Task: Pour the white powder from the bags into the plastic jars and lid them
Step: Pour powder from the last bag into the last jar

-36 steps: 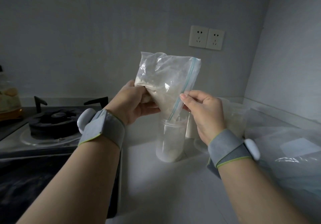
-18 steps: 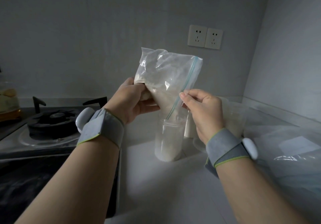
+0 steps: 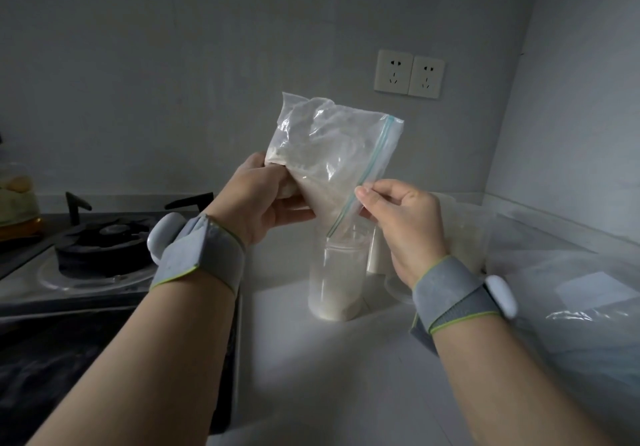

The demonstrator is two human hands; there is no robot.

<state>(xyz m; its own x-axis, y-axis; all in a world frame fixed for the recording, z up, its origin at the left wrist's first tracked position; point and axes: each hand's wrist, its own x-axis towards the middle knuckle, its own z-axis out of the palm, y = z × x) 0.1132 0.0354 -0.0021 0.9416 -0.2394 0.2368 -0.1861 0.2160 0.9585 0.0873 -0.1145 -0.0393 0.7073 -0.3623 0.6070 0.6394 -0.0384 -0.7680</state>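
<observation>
A pale kitchen counter runs into a grey-walled corner. On it stands a clear plastic jar, upright and lidless, with white powder in its bottom part. Directly above the jar a zip bag is held tilted, its lower corner with the blue-green zip strip reaching the jar's mouth. More powder fills the bag's lower half.

The left hand, up and to the left of the jar, grips the bag's bottom end, fingers and thumb curled round bunched plastic. The right hand, up and to the right of the jar, pinches the zip edge between thumb and forefinger, the other fingers loosely bent.

Just behind the jar to its right, partly hidden by the right hand, stands a whitish container; what it is I cannot tell. Farther right of the jar lie crumpled clear plastic sheets. Left of the jar sits a gas stove. High behind the jar are two wall sockets.
</observation>
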